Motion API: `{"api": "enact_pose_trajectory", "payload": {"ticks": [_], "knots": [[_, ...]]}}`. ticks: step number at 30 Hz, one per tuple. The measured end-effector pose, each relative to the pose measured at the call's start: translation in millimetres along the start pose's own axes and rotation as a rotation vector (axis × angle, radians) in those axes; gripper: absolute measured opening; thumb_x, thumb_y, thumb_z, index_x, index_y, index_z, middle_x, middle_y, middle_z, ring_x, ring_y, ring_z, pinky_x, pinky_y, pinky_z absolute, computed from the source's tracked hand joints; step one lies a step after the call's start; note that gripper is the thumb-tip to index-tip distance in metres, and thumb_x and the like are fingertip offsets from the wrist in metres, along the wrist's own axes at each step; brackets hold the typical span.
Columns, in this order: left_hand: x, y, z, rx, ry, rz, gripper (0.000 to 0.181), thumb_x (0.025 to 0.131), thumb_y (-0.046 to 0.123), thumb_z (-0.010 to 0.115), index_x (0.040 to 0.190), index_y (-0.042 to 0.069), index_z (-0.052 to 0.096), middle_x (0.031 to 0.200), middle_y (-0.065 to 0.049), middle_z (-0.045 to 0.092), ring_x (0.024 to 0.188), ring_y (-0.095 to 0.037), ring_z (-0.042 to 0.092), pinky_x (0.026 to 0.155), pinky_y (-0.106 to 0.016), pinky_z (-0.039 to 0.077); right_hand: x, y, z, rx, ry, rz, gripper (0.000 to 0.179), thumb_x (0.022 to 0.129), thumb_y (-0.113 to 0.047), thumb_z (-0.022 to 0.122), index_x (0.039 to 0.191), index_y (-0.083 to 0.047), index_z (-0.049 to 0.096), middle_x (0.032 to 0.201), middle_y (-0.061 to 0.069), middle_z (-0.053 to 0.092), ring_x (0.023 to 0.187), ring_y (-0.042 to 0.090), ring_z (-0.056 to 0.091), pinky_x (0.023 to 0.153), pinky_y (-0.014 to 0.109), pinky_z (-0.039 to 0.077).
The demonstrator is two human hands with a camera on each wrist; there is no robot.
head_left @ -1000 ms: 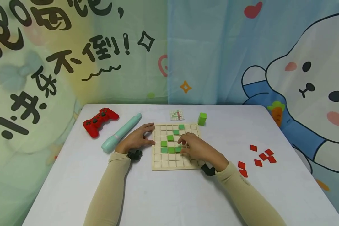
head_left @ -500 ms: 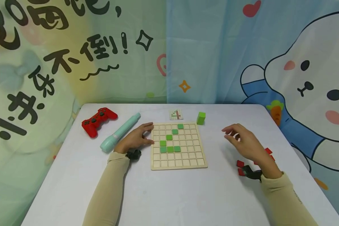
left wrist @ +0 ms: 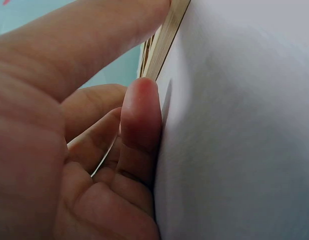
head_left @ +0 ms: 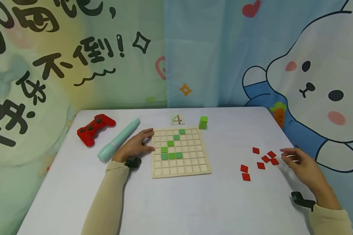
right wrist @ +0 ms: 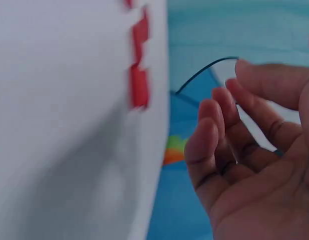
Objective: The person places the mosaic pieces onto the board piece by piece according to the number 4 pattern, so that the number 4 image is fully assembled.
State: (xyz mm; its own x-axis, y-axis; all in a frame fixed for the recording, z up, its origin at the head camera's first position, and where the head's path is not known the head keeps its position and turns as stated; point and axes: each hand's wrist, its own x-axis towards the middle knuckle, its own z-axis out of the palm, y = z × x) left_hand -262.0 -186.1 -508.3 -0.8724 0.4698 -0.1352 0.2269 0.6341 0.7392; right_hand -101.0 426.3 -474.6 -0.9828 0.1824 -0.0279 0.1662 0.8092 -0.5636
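Observation:
A pale wooden grid board [head_left: 189, 162] lies flat at mid-table, with several green square tiles [head_left: 172, 156] in its cells. My left hand [head_left: 134, 146] rests at the board's left edge, thumb and fingers spread along it. In the left wrist view, fingertips touch the board's side [left wrist: 168, 40]. Over the right part of the table my right hand [head_left: 305, 169] hovers, fingers loosely bent and holding nothing. Several small red tiles [head_left: 260, 165] lie scattered just left of it. The right wrist view shows red tiles [right wrist: 139, 87] on the table, apart from the fingers.
A small printed grid card [head_left: 177, 119] and a green block [head_left: 203, 122] sit behind the board. To the left lie a mint-green flashlight-shaped object [head_left: 119, 139] and a red game controller [head_left: 95, 129]. A printed curtain [head_left: 194, 52] hangs behind the white table [head_left: 176, 205].
My right hand has left the board and moved right, past the red tiles. The left hand stays at the board's edge. The head view has turned slightly right.

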Motion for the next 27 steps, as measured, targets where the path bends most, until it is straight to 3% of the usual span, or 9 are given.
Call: {"api": "enact_pose_trajectory", "payload": {"ticks": [5, 10, 17, 27], "knots": [[-3.9, -4.2, -0.5, -0.009, 0.007, -0.015, 0.090, 0.093, 0.026, 0.085, 0.167, 0.010, 0.037, 0.178, -0.006, 0.028, 0.126, -0.030, 0.064, 0.112, -0.047, 0.051, 0.7, 21.0, 12.3, -0.004, -0.056, -0.053, 0.045, 0.111, -0.026, 0.058, 0.148, 0.000, 0.053, 0.138, 0.031, 0.057, 0.113, 0.046, 0.060, 0.070, 0.009, 0.047], [-3.8, -1.6, -0.1, -0.004, -0.001, 0.006, 0.090, 0.093, 0.026, 0.085, 0.166, 0.009, 0.037, 0.178, -0.009, 0.028, 0.126, -0.031, 0.065, 0.112, -0.049, 0.051, -0.6, 30.8, 17.5, -0.038, -0.034, -0.073, 0.042, 0.105, -0.015, 0.069, 0.142, 0.001, 0.057, 0.126, 0.029, 0.062, 0.103, 0.041, 0.063, 0.069, 0.007, 0.044], [-4.8, 1.6, -2.8, 0.007, 0.007, -0.008, 0.090, 0.092, 0.027, 0.085, 0.166, 0.008, 0.038, 0.177, -0.010, 0.029, 0.113, -0.027, 0.065, 0.100, -0.035, 0.052, 2.5, 33.1, 21.6, -0.069, -0.065, -0.104, 0.049, 0.105, -0.022, 0.069, 0.147, -0.001, 0.055, 0.126, 0.024, 0.057, 0.102, 0.030, 0.051, 0.071, 0.013, 0.039], [-0.5, -0.4, 0.8, 0.012, -0.003, 0.007, 0.089, 0.092, 0.027, 0.086, 0.166, 0.009, 0.038, 0.178, -0.009, 0.029, 0.114, -0.025, 0.064, 0.101, -0.037, 0.053, -1.6, 43.2, 27.0, -0.099, -0.026, -0.100, 0.042, 0.105, -0.023, 0.070, 0.139, -0.001, 0.059, 0.120, 0.021, 0.056, 0.099, 0.028, 0.050, 0.070, 0.010, 0.037]]}}
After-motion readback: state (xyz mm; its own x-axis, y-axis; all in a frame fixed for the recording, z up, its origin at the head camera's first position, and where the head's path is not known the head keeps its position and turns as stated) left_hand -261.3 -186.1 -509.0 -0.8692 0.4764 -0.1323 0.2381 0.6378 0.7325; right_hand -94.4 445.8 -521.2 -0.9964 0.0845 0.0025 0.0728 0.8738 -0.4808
